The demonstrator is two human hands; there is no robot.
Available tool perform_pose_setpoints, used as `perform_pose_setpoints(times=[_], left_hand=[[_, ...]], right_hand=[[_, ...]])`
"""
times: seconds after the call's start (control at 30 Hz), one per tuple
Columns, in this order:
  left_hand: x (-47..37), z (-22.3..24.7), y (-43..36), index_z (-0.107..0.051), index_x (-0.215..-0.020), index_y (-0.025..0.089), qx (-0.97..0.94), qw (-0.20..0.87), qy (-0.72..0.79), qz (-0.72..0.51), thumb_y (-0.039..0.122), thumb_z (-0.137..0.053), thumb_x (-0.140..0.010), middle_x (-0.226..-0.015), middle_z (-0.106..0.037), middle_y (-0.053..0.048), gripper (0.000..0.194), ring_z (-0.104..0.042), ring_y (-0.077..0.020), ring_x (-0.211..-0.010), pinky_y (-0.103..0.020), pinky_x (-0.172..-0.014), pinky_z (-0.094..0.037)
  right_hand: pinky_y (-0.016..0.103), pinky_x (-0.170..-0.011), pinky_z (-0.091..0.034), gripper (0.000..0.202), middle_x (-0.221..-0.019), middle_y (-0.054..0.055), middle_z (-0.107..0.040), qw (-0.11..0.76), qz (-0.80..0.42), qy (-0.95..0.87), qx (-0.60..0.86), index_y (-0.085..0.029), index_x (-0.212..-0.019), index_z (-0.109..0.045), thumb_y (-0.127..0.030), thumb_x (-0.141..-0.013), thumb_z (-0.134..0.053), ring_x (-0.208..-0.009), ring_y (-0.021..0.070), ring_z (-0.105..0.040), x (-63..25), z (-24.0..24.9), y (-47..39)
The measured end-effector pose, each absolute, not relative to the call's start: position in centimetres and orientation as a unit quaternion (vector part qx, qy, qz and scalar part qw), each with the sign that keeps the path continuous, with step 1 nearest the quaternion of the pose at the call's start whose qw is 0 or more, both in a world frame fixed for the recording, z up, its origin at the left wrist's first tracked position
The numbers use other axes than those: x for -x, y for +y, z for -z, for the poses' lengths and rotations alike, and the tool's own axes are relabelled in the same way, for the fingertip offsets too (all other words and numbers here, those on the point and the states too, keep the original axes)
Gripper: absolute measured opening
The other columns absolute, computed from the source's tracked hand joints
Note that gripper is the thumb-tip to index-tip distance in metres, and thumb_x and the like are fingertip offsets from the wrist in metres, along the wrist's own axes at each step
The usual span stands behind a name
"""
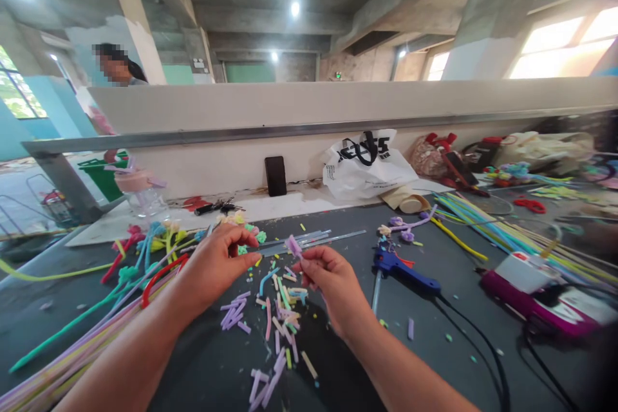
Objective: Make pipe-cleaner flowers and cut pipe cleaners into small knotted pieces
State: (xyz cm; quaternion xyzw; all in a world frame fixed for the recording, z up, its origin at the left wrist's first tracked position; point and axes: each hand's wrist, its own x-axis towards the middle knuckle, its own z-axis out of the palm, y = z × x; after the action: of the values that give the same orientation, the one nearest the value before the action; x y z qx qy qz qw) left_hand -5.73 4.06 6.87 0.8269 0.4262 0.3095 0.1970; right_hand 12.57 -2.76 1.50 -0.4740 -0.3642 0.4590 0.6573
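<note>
My right hand [331, 277] pinches a small purple fuzzy piece [293, 246] upright between thumb and fingertips, over the dark tabletop [193, 367]. To its left, my left hand [224, 261] holds nothing, its thumb and forefinger apart and curved toward the purple piece without touching it. Short cut pieces of purple, cream, yellow and green stems [284, 315] lie scattered below and between the hands. A separate group of purple pieces [234, 312] rests under my left hand. Clear glue sticks [313, 241] lie just behind the hands.
A blue glue gun [408, 272] with a black cable lies right of my right hand. Long coloured stems [502, 228] and a purple-white box [541, 302] are farther right. A phone [275, 176] and a white bag [367, 164] stand behind. A person [118, 65] is beyond the partition.
</note>
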Motion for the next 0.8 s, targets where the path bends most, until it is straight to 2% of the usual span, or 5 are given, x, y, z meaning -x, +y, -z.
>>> perform_pose_setpoints(times=[0.13, 0.3, 0.57, 0.8], left_hand=[[5.8, -7.4, 3.3, -0.061, -0.07, 0.02, -0.875, 0.213, 0.397, -0.179, 0.025, -0.054, -0.068, -0.079, -0.057, 0.0, 0.009, -0.052, -0.015, -0.074, -0.027, -0.068, -0.039], [5.1, -6.3, 1.8, -0.063, -0.066, 0.02, -0.917, 0.232, 0.324, 0.009, 0.018, -0.052, -0.062, -0.075, -0.062, 0.0, 0.012, -0.056, -0.0153, -0.072, -0.024, -0.062, -0.038], [5.8, -5.1, 3.3, -0.066, -0.064, 0.021, -0.91, 0.098, 0.402, 0.034, 0.013, -0.047, -0.061, -0.069, -0.067, -0.005, 0.02, -0.059, -0.0197, -0.065, -0.026, -0.054, -0.036], [5.7, -4.2, 2.9, -0.064, -0.058, 0.021, -0.926, 0.121, 0.342, 0.1, 0.008, -0.058, -0.051, -0.058, -0.061, -0.001, 0.015, -0.054, -0.0167, -0.055, -0.024, -0.048, -0.032]], right_hand=[[0.019, -0.045, -0.031, 0.023, -0.06, 0.0, -0.064, 0.672, -0.456, -0.359, 0.46, -0.017, -0.079, -0.05, -0.028, -0.067, -0.065, -0.045, 0.0063, -0.046, -13.2, -1.1, -2.3], [0.018, -0.042, -0.029, 0.031, -0.057, -0.002, -0.063, 0.68, -0.425, -0.366, 0.473, -0.019, -0.089, -0.047, -0.03, -0.067, -0.065, -0.042, 0.0066, -0.044, -13.7, -0.4, -1.7], [0.018, -0.041, -0.026, 0.026, -0.056, -0.002, -0.062, 0.668, -0.427, -0.374, 0.48, -0.016, -0.079, -0.049, -0.031, -0.066, -0.066, -0.04, 0.0046, -0.039, -13.5, -1.1, -2.0], [0.018, -0.041, -0.025, 0.026, -0.056, -0.002, -0.062, 0.653, -0.447, -0.388, 0.473, -0.016, -0.076, -0.048, -0.033, -0.067, -0.064, -0.039, 0.0042, -0.038, -13.2, -1.3, -2.3]])
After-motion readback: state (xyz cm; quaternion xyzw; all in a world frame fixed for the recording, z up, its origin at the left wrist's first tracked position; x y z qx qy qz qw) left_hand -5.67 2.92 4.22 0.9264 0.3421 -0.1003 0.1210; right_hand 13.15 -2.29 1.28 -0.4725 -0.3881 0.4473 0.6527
